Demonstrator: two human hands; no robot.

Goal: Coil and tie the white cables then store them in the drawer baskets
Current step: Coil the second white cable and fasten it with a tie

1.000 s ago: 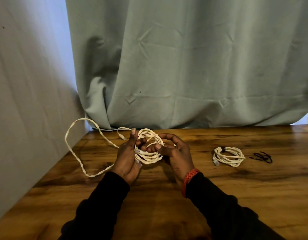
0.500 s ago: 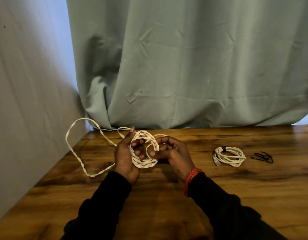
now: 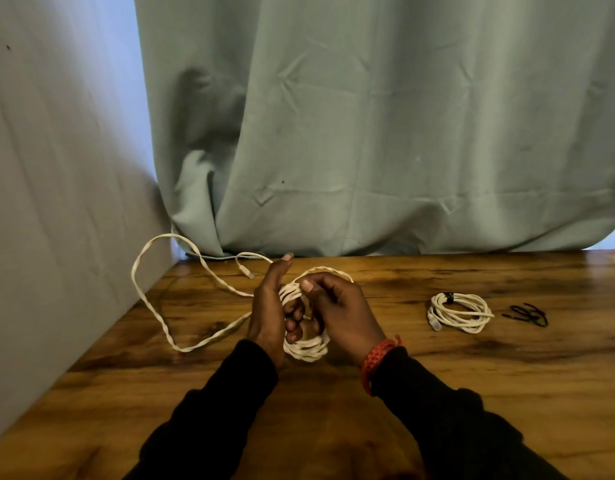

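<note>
Nearest me, both forearms in black sleeves [image 3: 230, 403] reach forward over the wooden surface [image 3: 437, 393]. A red braided wristband [image 3: 377, 358] sits on my right wrist.

My left hand [image 3: 268, 317] stands on edge, thumb pointing up and away; its fingers curl through the middle of the white cable coil [image 3: 308, 348], so this grip is closed on the coil. The coil's lower turns hang below the fingers, just above or touching the surface; I cannot tell which. My right hand [image 3: 344, 310] grips the same coil from the right, thumb and curled fingers pinching the upper turns, with one loop arching over its knuckles.

From the coil a loose tail [image 3: 150, 306] of the same cable runs left across the surface, rises along the grey wall [image 3: 57, 202], and curves back to the far edge, where its connector end [image 3: 245, 270] lies near my left thumb.

To the right, well apart from my hands, a second white cable [image 3: 460, 311] lies flat, already coiled and bound with a dark tie. Just beside it, further right, lies a small cluster of black ties [image 3: 527, 313]; their number cannot be read.

Count: two white cables, one in hand, one bound.

Beyond the surface hangs a pale green curtain [image 3: 385, 133].
</note>
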